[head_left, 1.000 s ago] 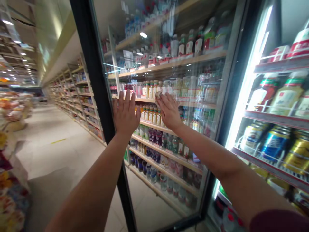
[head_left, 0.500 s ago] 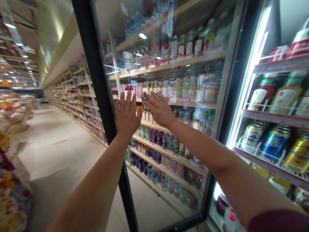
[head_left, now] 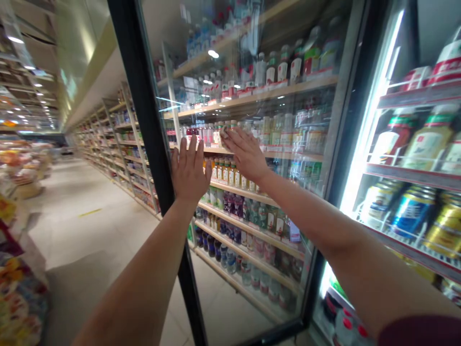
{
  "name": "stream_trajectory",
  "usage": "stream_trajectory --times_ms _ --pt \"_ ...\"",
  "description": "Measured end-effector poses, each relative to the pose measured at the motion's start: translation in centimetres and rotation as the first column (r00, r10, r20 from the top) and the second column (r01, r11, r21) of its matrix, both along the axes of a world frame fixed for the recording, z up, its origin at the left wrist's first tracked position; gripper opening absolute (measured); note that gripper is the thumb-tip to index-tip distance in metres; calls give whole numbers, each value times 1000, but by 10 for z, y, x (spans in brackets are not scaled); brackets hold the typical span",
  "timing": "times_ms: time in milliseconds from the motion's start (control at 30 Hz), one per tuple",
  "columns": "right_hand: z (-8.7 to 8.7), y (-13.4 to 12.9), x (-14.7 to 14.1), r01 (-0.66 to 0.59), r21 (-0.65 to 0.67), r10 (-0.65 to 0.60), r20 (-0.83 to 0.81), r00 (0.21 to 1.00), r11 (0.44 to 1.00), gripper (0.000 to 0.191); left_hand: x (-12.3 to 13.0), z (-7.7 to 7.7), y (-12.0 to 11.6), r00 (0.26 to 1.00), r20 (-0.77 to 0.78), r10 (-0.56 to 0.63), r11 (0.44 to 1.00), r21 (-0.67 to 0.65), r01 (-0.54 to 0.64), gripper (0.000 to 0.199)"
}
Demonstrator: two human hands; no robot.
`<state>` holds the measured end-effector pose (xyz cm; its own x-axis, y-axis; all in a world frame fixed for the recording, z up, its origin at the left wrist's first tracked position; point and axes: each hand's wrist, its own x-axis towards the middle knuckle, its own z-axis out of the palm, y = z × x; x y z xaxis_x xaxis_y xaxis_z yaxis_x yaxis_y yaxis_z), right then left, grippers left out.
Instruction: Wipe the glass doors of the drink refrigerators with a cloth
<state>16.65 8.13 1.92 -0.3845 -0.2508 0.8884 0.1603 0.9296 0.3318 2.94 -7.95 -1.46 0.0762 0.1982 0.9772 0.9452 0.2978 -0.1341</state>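
A glass cooler door (head_left: pixel 306 29) with a black frame (head_left: pixel 135 81) stands swung open before me. My left hand (head_left: pixel 190 170) lies flat near the door's left edge, fingers stretched upward and apart, the palm side against the glass. To its right, my right hand (head_left: pixel 250 156) presses a crumpled light-coloured cloth (head_left: pixel 225 135) to the pane. Only a bit of the cloth shows past the fingertips; the rest is hidden under the hand. Bottles on wooden shelves show through the glass behind both hands.
On the right, the lit cooler holds juice bottles (head_left: pixel 428 139) and cans (head_left: pixel 414 209) on wire-fronted shelves. Long store shelves (head_left: pixel 122 129) line an aisle with a pale tiled floor (head_left: pixel 93 240). Colourful packaged goods (head_left: pixel 21 288) are at the left edge.
My right hand has slid right and slightly up across the glass with the cloth. My left hand and the door have stayed in place.
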Motion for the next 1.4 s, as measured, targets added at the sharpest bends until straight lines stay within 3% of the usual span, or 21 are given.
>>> stream_trajectory --times_ms 100,233,300,400,500,600,700,833,933,1033,1100,1233,1300,1400 --pt "-6 1 5 41 -67 -46 -75 996 997 56 -1 0 0 1000 -2 0 1000 3 0 59" --pt "-21 0 11 53 -22 -53 9 999 998 53 -1 -1 0 1000 1 -6 1000 2 6 60" --pt "-19 2 13 50 -10 -50 39 998 999 53 -2 -1 0 1000 8 -15 1000 -1 15 61" --pt "-13 8 15 54 -72 -58 -49 997 996 58 -3 -1 1 1000 16 -22 1000 2 22 61" --pt "-20 11 16 60 -112 -73 -121 990 992 58 -5 -1 2 1000 8 -3 1000 -4 3 62" --pt "-30 13 20 68 -54 -70 -33 997 996 53 -5 -1 1 1000 -6 26 1000 -4 -26 60" --pt "-24 20 23 54 -28 -54 6 999 998 52 -5 -1 1 1000 13 -2 1000 -12 3 60" --pt "-11 28 23 58 -142 -79 -147 986 988 58 -4 -1 1 997 48 -56 998 -10 57 61" --pt "-23 28 23 53 -156 -76 -148 986 986 58 -3 -1 1 998 43 -37 999 -11 37 61" --pt "-28 32 28 46 -52 -49 -46 998 998 54 -2 -1 0 998 47 -30 999 -17 31 61" --pt "-17 44 34 55 -25 -57 -56 997 998 52 -2 -1 0 999 41 -27 1000 -13 28 61" --pt "13 76 49 89 -179 -139 -284 949 980 56 -2 -1 1 997 50 -54 998 -12 55 63" --pt "12 84 57 106 -204 -168 -314 934 973 57 -2 -1 1 996 60 -65 998 -14 66 63" --pt "-5 87 70 139 -84 -151 -162 975 987 57 -1 0 1 998 48 -37 999 -12 38 63"
